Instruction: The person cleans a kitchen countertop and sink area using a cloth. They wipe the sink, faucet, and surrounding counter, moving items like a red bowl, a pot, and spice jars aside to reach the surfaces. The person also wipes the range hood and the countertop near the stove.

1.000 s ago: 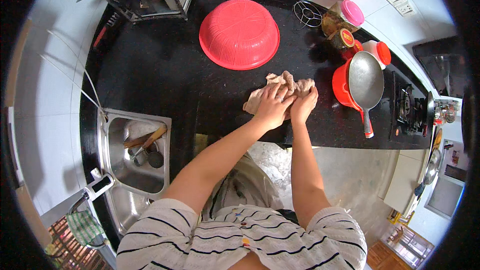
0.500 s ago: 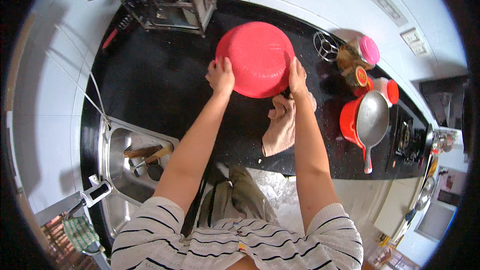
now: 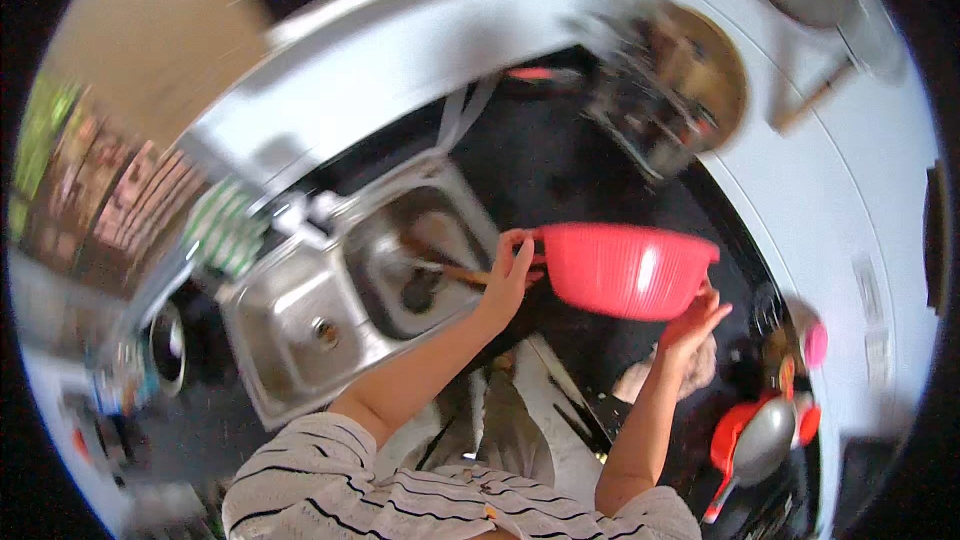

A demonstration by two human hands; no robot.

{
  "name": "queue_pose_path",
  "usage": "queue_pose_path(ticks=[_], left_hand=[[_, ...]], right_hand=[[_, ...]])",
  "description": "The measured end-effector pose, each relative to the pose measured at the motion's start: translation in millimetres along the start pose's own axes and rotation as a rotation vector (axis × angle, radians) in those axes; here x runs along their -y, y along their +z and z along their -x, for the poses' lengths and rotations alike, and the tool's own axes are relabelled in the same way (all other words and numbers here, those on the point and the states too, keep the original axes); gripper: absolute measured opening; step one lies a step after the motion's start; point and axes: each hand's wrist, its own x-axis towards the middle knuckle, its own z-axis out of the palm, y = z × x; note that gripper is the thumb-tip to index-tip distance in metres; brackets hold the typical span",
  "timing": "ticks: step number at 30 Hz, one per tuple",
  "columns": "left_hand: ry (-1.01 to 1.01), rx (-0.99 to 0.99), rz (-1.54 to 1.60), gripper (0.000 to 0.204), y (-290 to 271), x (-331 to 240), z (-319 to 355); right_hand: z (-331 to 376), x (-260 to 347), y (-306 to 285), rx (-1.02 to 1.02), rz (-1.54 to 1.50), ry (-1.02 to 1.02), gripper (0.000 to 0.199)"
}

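Observation:
A red plastic basin [image 3: 628, 272] is held up over the black counter, its ribbed side wall facing me. My left hand [image 3: 510, 275] grips the rim at its left end, fingers curled round the edge. At the lower right end of the basin, my right hand [image 3: 692, 325] holds on, with some fingers stretched out and others against the edge. What lies inside the basin cannot be seen. A pinkish-beige cloth [image 3: 700, 365] rests on the counter beside my right wrist.
Left stands a double steel sink [image 3: 290, 325], with wooden-handled utensils [image 3: 465, 275] in its right bowl. A utensil rack [image 3: 650, 110] stands at the back. Near right, a grey pan [image 3: 763, 440] sits over a red one, next to jars [image 3: 815, 344]. A green-striped cloth [image 3: 225, 225] hangs left.
My view has swung left, bringing both sink bowls into sight. The basin has turned from bottom-up to showing its side, and now sits nearer the sink, still between both hands.

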Motion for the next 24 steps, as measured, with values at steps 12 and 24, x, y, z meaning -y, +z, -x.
queue_pose_path(ticks=[12, 24], left_hand=[[0.649, -1.201, 0.032, 0.062, -359.0, -79.4, 628.8], [0.702, -1.684, 0.308, 0.080, -477.7, -52.9, 1007.4]], right_hand=[[568.8, 31.6, 358.3, 1.298, -0.356, 0.761, 0.057], [1077.8, 147.8, 467.4, 2.128, -0.235, 1.124, 0.068]])
